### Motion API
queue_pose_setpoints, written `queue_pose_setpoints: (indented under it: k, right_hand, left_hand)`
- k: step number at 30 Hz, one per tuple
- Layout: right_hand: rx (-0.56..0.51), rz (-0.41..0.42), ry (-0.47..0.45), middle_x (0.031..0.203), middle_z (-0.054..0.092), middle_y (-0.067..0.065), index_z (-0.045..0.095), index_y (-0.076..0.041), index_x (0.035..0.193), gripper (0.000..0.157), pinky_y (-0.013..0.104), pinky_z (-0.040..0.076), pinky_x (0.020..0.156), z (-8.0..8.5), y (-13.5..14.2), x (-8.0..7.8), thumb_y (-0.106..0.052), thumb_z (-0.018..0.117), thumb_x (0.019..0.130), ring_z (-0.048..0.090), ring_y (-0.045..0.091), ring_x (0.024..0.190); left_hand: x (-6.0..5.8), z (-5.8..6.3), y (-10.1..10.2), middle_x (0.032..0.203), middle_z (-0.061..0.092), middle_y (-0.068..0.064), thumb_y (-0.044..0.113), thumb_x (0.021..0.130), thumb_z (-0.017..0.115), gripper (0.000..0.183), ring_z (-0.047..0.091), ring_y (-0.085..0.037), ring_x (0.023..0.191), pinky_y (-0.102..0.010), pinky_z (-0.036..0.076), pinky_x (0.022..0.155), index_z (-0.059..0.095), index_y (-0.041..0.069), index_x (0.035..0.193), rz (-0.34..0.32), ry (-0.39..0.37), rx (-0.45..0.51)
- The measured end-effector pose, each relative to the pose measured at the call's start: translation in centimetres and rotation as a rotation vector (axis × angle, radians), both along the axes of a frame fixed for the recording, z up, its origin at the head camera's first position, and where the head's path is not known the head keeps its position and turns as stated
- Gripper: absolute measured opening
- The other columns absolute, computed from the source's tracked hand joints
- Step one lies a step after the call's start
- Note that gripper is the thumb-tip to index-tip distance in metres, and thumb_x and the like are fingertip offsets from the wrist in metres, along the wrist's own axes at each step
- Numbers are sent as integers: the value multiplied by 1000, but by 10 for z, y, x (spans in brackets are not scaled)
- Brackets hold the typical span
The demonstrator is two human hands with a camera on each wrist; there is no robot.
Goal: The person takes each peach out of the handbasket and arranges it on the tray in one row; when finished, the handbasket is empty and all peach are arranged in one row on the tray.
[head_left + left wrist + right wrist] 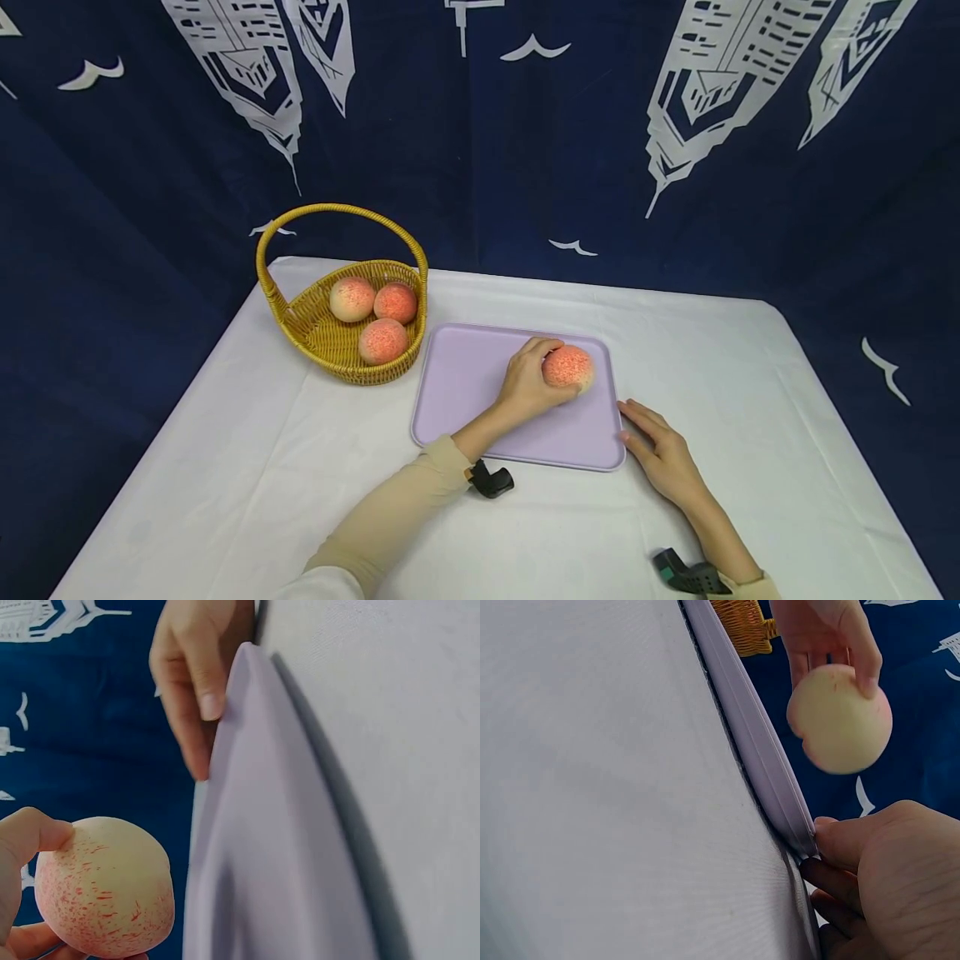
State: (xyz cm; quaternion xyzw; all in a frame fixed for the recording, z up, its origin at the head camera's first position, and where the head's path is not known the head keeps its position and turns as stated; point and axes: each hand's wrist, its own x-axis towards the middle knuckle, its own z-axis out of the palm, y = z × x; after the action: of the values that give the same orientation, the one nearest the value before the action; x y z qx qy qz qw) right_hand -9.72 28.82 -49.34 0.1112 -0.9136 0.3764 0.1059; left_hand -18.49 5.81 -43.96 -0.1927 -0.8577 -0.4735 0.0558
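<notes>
My left hand (528, 379) grips a pink-and-cream peach (568, 369), thumb on one side and fingers on the other. In both wrist views this peach (105, 889) appears raised off the lilac tray (468, 375), over its right half. My right hand (667, 458) lies at the tray's right edge, its thumb and fingertips touching the rim from the side; the fingers (836, 889) look relaxed. Three more peaches, a pale one (352, 299), a redder one (395, 302) and a pink one (383, 342), sit in the woven basket (300, 321).
The basket's tall arched handle (341, 208) rises at the tray's back left. A white cloth (225, 467) covers the table, and a dark blue printed curtain (525, 167) hangs behind it. Black devices are strapped at both wrists.
</notes>
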Motion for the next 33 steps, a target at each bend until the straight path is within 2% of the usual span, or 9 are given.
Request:
queue_pose_setpoints:
  k: [3,5,10,12,17,23,28,30,33]
  right_hand:
    - [12,-6,-5,138,53,25,57,0,134,41,-3,15,99,-1,1,0,-11,63,94,44,20,136]
    - [16,-9,-4,139,53,24,57,-1,134,42,-3,15,100,-1,1,-1,-12,63,94,42,14,136]
    - [20,-3,7,138,53,25,57,0,134,42,-3,16,101,-1,1,-1,-11,63,94,46,36,131]
    - [20,-4,7,138,53,25,57,0,134,42,-3,16,101,-1,2,-1,-12,63,94,46,29,133]
    - [2,-4,10,138,53,25,57,-1,134,42,-3,16,100,-2,2,-1,-12,64,94,33,-11,131]
    - [-11,5,28,137,54,25,58,0,133,42,-3,17,100,-2,3,-1,-10,64,93,27,-21,126]
    - [-9,10,38,136,54,26,58,2,132,42,-3,17,101,-2,3,-1,-9,64,92,28,-19,128]
    - [-6,10,39,136,54,26,58,2,132,42,-3,17,101,-2,2,-1,-8,64,92,37,-6,133]
    - [-11,14,41,136,54,27,58,3,132,42,-4,17,101,-1,1,0,-6,64,92,47,26,133]
  left_hand:
    - [0,-6,11,123,63,-6,22,69,84,62,60,-23,115,-33,48,100,62,6,124,5,-25,-12]
    - [1,-9,18,123,63,-6,22,69,85,62,60,-23,114,-32,47,100,62,6,125,8,-38,-14]
    - [3,-14,31,124,63,-6,22,69,85,64,59,-24,115,-32,46,101,61,5,126,12,-69,-24]
    - [4,-16,36,125,62,-6,23,69,86,65,59,-23,115,-31,46,101,61,5,127,19,-82,-35]
    - [5,-20,47,125,61,-4,27,70,86,66,59,-20,115,-28,46,100,61,7,128,43,-85,-62]
    - [8,-18,54,121,62,-4,33,71,85,66,60,-18,110,-25,47,98,61,8,127,65,-47,-126]
    - [12,-17,56,118,61,-4,37,72,85,66,58,-16,107,-24,47,94,59,11,127,78,-53,-164]
    - [12,-17,57,116,61,-3,37,72,85,65,58,-16,106,-23,47,92,59,12,126,81,-48,-170]
    - [13,-17,57,115,60,-4,38,72,84,65,57,-16,105,-24,47,91,59,12,125,78,-40,-172]
